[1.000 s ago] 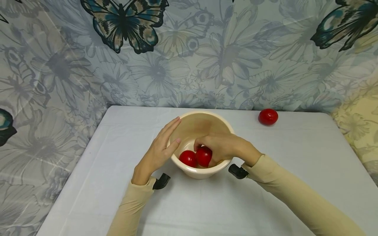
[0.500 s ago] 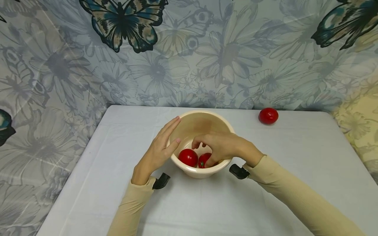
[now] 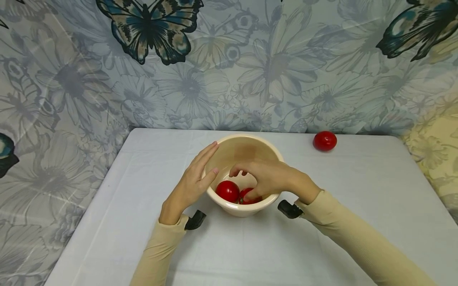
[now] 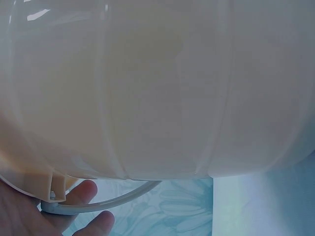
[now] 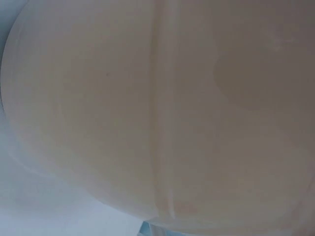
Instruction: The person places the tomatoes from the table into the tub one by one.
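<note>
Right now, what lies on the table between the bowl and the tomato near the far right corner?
Nothing: in the head view, only bare white tablecloth separates the bowl from the lone tomato.

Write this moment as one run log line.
left hand: flat against bowl side | right hand: over bowl, fingers touching tomato | second tomato in bowl | third tomato on table

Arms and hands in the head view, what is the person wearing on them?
Both arms wear long, close-fitting beige sleeves that end at the wrists. The left hand and right hand are bare, with no gloves or rings visible. A small black device sits at each wrist, just past the cuff.
</note>
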A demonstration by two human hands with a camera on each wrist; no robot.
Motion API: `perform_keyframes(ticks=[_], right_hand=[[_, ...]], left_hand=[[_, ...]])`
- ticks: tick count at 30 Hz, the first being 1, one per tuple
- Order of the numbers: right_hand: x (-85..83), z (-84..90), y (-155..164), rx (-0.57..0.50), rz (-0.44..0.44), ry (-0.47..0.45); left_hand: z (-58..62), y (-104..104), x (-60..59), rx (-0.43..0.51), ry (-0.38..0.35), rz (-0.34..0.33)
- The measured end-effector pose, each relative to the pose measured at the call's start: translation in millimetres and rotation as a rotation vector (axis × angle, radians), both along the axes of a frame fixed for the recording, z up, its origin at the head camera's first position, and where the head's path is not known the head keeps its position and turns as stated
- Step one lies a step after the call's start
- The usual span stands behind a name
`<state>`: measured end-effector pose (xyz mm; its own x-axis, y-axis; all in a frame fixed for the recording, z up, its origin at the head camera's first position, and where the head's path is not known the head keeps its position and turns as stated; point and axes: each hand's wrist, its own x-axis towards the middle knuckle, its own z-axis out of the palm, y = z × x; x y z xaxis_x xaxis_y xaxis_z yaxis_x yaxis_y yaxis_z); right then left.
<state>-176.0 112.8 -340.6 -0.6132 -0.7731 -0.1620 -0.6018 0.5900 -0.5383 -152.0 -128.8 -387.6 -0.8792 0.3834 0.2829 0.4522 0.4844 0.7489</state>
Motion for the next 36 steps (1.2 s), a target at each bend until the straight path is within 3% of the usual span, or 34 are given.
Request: perform_keyframes(ticks=[14, 29, 36], right_hand=[[-1.4, 4.8, 7, -0.226, -0.011, 0.001], [-8.4, 22.1, 31, -0.293, -0.088, 0.059], [-15.9, 24.7, 46, -0.353, -0.167, 0.089]], left_hand=[[-0.6, 0, -0.7, -0.008, 0.011, -0.004], [1.1, 0, 0.9, -0.001, 0.016, -0.003], [1.5, 1, 0.4, 0.002, 0.022, -0.001]])
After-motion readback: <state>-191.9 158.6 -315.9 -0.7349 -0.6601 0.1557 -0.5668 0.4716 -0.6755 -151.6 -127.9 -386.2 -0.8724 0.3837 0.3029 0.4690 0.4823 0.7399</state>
